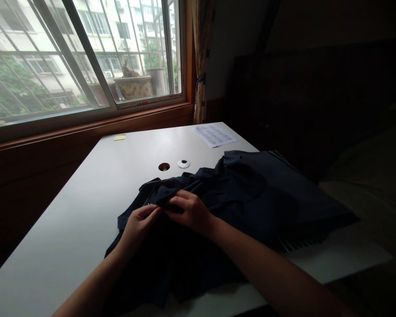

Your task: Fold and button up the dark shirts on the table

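Bare forearms [260, 259] come in from the lower edge, leading to fingers [185, 193] that almost meet over cloth. On the left hand [137, 224], thumb and fingers are drawn close, pinching a gathered fold of the dark blue garment [244, 189]. Just beside it, the right hand [194, 213] has its fingers curled and seems to pinch the same fold, though shadow hides the exact contact. Working here probably calls for a light, even pinch from both hands, the fabric held smooth between them; hard tugging could bunch it. The garment lies crumpled across the near and right part of the tabletop [75, 207]. Beyond it are a round hole [164, 167], a white cap [181, 165], a printed sheet [216, 135] and a yellow note [119, 137].
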`<state>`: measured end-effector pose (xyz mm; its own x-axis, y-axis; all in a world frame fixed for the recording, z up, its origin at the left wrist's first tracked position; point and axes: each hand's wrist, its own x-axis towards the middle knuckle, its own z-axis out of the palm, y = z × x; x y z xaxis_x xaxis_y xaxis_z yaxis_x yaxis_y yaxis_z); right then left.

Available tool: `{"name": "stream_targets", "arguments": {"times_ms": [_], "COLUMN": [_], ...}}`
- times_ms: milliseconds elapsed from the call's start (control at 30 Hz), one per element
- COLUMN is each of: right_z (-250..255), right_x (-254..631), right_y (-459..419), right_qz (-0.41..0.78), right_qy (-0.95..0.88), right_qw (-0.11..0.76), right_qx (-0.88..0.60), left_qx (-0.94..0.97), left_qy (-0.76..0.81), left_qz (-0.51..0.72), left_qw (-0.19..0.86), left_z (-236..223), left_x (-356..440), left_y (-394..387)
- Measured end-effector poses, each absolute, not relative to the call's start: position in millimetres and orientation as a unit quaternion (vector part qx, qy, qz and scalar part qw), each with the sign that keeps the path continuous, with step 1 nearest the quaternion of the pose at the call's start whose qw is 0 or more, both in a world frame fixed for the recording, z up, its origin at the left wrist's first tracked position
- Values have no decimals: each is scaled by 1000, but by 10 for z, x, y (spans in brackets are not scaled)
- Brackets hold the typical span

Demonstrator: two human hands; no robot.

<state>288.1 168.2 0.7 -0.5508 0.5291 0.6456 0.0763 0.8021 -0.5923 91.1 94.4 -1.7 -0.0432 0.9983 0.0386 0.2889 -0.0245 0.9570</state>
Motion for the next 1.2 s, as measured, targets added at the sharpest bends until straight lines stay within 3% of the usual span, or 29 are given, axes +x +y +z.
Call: {"name": "stream_targets", "arguments": {"times_ms": [267, 500, 700, 900, 1200], "right_z": [-15, -112, -99, -10, -31], "right_x": [2865, 2865, 2861, 2890, 2901], "right_y": [1743, 1796, 1791, 1829, 1811], "right_qz": [457, 578, 531, 381, 368], "right_qy": [-750, -684, -712, -803, -815], "right_qw": [417, 345, 346, 314, 304], "right_qx": [-233, -281, -302, -332, -329], "left_qx": [632, 615, 627, 664, 685], "left_qy": [553, 566, 589, 585, 571], "left_qz": [447, 446, 431, 428, 423], "left_qw": [307, 319, 272, 184, 159], "left_z": [12, 39, -8, -84, -36], "left_x": [940, 961, 971, 1005, 1033], "left_y": [968, 942, 922, 936, 921]}}
